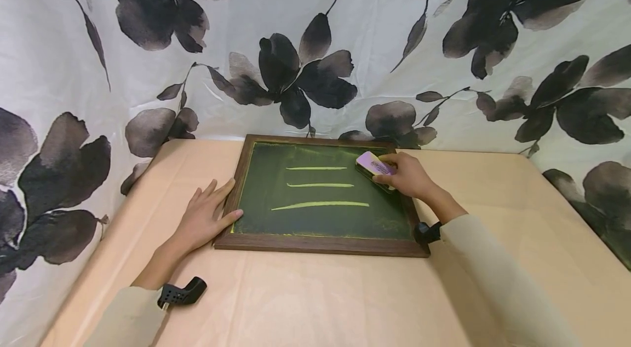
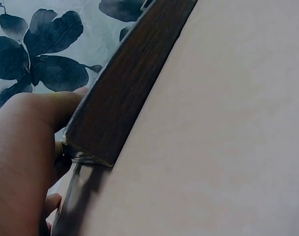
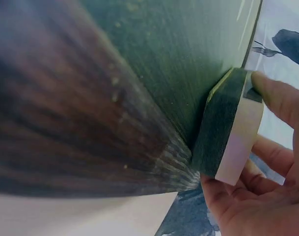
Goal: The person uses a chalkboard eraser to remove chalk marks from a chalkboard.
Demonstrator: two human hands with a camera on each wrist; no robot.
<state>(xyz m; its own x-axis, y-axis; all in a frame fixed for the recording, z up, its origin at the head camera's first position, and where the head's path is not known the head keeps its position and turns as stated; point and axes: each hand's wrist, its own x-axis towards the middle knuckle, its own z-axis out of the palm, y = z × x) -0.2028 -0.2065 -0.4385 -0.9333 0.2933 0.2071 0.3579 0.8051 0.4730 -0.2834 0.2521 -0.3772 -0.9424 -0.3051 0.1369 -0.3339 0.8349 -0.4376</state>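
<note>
A green chalkboard (image 1: 320, 224) in a dark brown wooden frame (image 1: 320, 244) lies on the table. Three yellow chalk lines (image 1: 320, 204) run across its middle, one below another. My right hand (image 1: 411, 177) pinches a chalkboard eraser (image 1: 373, 163) between thumb and fingers at the board's upper right. The eraser has a purple top and a dark felt body; in the right wrist view the felt side (image 3: 215, 128) is against the green surface. With fingers spread, my left hand (image 1: 202, 218) rests at the frame's left side, thumb over its edge. In the left wrist view the frame hides some fingers.
The table (image 1: 315, 298) has a pale peach cover. A white cloth (image 1: 384, 35) with dark flowers hangs behind the board and along both sides. Black bands with camera mounts sit on the left wrist (image 1: 179, 293) and right wrist (image 1: 427, 232).
</note>
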